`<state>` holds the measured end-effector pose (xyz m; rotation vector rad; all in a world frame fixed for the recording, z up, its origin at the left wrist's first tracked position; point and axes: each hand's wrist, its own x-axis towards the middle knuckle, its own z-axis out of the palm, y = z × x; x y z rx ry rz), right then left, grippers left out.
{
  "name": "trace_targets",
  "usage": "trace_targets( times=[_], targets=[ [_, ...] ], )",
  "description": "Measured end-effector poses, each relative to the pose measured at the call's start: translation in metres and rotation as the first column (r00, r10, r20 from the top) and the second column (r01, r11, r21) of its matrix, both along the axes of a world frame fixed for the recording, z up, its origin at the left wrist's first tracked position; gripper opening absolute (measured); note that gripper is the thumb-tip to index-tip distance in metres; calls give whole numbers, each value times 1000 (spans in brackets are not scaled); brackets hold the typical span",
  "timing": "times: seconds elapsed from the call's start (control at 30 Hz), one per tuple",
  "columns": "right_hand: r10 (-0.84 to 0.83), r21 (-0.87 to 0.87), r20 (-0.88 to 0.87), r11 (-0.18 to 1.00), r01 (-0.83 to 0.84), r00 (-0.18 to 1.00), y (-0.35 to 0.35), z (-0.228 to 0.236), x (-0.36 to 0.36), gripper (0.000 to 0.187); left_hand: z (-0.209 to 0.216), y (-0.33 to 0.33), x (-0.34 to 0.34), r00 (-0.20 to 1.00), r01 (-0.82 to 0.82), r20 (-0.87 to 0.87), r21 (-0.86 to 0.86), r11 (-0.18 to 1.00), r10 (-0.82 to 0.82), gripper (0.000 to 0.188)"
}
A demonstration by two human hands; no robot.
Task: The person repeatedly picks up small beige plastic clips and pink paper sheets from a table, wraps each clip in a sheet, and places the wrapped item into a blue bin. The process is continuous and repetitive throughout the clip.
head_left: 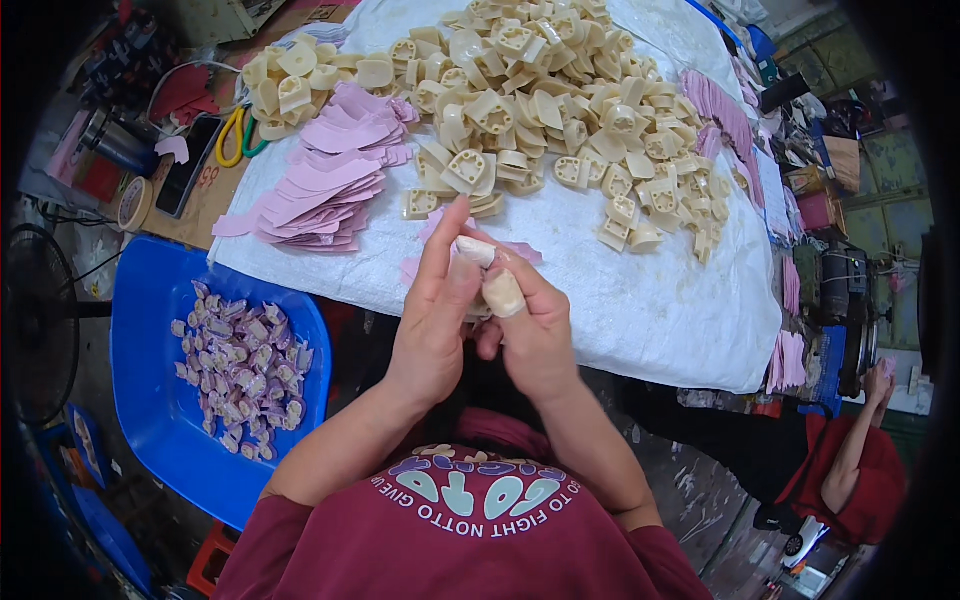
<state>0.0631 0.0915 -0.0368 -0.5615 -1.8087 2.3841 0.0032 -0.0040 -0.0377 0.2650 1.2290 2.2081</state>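
Note:
My left hand and my right hand meet at the table's near edge, fingers closed around a small thing that they mostly hide. Its kind cannot be made out. Pale coverings wrap my right thumb and a right fingertip. Parts of a thin pink piece show around and behind my fingers; whether it is held or lies on the cloth, I cannot tell. Just beyond rises a large heap of cream plastic heel-shaped pieces. To its left lies an overlapping stack of pink cut pieces.
A blue basin at lower left holds many small pink-and-cream pieces. White cloth covers the table. Scissors, a phone and a tape roll lie far left. A fan stands left; a co-worker is at right.

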Motion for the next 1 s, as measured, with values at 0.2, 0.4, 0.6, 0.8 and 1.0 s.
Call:
trace_targets(
  times=[0.2, 0.4, 0.6, 0.8, 1.0],
  targets=[
    [135, 524, -299, 851, 44, 945, 6, -23, 2, 49, -15, -11, -13, 983, 184, 33, -52, 982, -182, 52],
    [266, 694, -158, 715, -85, 951, 24, -18, 5, 53, -12, -17, -16, 937, 263, 218, 68, 962, -272, 54],
    [165, 638, -232, 770, 22, 958, 19, -29, 9, 52, -22, -27, -19, 896, 422, 116, 78, 903, -429, 72],
    [146, 151, -317, 983, -103, 937, 20, -1, 11, 50, -3, -26, -12, 867, 315, 273, 347, 883, -416, 83],
    [193, -137, -182, 966, -219, 964, 23, -9, 10, 50, -22, -33, -20, 885, 382, 109, 389, 839, -453, 95]
  ],
)
